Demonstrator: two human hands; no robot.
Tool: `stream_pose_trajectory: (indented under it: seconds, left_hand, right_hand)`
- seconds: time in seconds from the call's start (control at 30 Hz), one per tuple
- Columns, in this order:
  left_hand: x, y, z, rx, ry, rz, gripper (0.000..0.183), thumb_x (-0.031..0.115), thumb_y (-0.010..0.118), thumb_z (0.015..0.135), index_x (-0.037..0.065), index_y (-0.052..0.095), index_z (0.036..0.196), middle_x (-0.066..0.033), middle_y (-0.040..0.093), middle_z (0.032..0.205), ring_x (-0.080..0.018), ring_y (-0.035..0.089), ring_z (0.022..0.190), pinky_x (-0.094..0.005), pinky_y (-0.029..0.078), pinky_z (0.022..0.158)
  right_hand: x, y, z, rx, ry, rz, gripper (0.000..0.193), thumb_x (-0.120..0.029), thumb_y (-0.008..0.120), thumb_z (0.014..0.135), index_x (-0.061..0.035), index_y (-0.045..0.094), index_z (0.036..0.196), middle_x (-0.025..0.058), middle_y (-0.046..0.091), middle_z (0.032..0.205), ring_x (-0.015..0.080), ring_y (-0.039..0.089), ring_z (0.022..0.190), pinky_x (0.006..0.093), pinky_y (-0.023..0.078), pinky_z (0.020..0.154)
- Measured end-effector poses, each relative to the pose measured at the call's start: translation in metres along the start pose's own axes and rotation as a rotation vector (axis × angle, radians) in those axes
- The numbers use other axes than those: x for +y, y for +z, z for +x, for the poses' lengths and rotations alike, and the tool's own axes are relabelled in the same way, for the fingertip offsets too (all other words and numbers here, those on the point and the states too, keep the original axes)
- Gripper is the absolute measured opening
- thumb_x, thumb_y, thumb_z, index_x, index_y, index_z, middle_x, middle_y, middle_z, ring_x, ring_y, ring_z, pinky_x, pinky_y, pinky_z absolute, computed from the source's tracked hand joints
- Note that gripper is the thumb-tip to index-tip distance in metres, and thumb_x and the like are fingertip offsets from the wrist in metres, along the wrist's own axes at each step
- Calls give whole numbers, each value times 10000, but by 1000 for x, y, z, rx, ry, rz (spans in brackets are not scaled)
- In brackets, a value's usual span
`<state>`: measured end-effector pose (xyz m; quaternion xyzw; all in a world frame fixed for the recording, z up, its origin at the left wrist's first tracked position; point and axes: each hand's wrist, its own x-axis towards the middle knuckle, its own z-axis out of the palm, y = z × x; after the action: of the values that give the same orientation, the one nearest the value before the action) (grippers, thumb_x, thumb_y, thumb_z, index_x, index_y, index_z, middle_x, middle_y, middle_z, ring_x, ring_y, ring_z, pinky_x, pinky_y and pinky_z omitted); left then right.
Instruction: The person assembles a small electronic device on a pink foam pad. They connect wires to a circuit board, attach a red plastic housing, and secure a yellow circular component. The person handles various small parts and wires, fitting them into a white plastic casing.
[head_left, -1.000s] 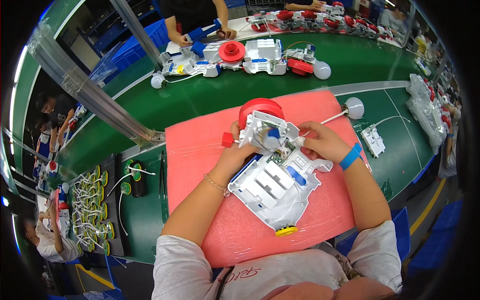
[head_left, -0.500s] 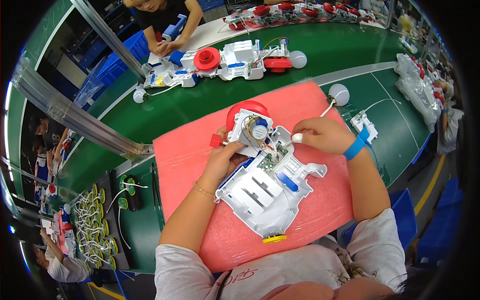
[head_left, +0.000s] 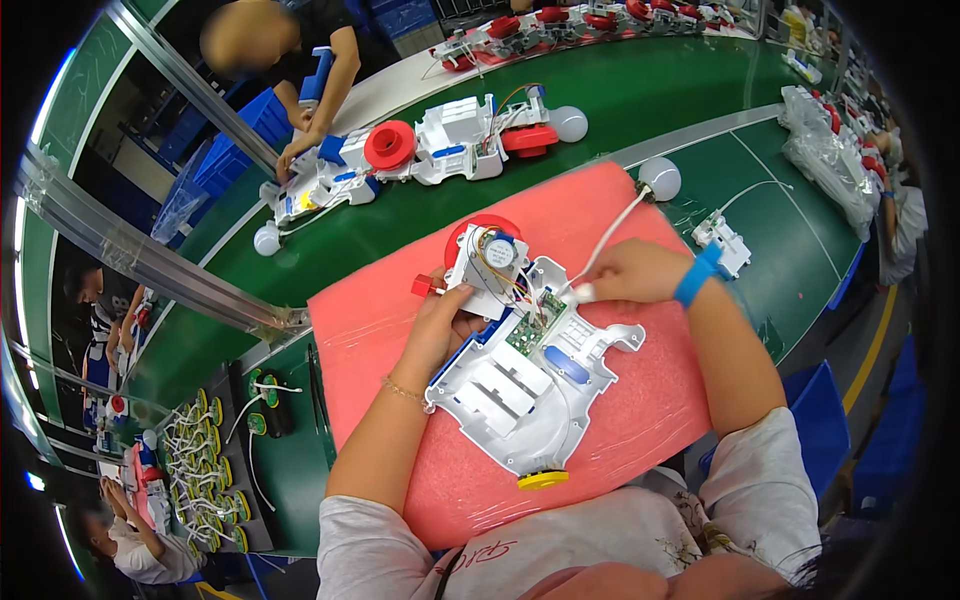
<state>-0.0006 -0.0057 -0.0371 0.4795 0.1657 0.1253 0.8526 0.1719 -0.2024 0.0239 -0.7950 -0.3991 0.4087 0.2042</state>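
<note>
An opened white plastic housing rests on pink foam, with a green circuit board, a blue oval piece and a yellow wheel on it. My left hand grips the left edge of its upper section, which carries a silver motor, thin wires and a red round part behind. Beside the board, my right hand pinches a white cable leading up to a white round bulb. The fingers hide the cable's end. A red block sticks out by my left hand.
The pink foam pad lies on a green table. Further off, another white-and-red assembly lies under a co-worker's hands. To the left stands a tray of yellow-green parts with white cables; a small white part lies right.
My right hand has moved slightly down beside the board, and the cable to the bulb now shows in a long line. Across the table, the co-worker has reached down to the other assembly.
</note>
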Motion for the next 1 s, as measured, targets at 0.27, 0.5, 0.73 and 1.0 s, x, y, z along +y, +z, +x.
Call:
stream_pose_trajectory:
  seconds: [0.27, 0.5, 0.73, 1.0]
  left_hand:
    - [1, 2, -9, -44, 35, 12, 374, 215, 435, 842, -2, 414, 1146, -166, 524, 1080, -246, 566, 926, -354, 514, 735]
    - [-1, -3, -4, -101, -100, -100, 397, 151, 381, 858, 52, 299, 1234, -163, 473, 1140, -274, 534, 984, -396, 483, 808]
    - [5, 5, -4, -231, -108, -25, 534, 259, 401, 870, 85, 173, 1321, -123, 513, 995, -191, 530, 927, -313, 445, 802]
    - [3, -5, 0, -170, 19, 177, 452, 216, 453, 859, 22, 332, 1249, -106, 428, 1219, -210, 429, 1111, -315, 361, 921]
  right_hand:
    - [6, 49, 38, -21, -431, 646, 422, -299, 584, 797, 13, 475, 1058, 81, 570, 935, 129, 553, 811, 265, 458, 689]
    - [-3, 58, 40, 118, -416, 793, 428, -178, 606, 784, -12, 403, 1122, 82, 550, 965, 130, 537, 861, 267, 449, 726]
    - [-3, 38, 24, 186, -543, 1063, 584, -139, 592, 783, -79, 272, 1267, 94, 536, 1015, 164, 518, 946, 299, 433, 809]
    - [10, 5, 23, 374, -720, 1296, 387, -152, 519, 836, -9, 426, 1183, 66, 528, 1089, 144, 520, 977, 267, 405, 847]
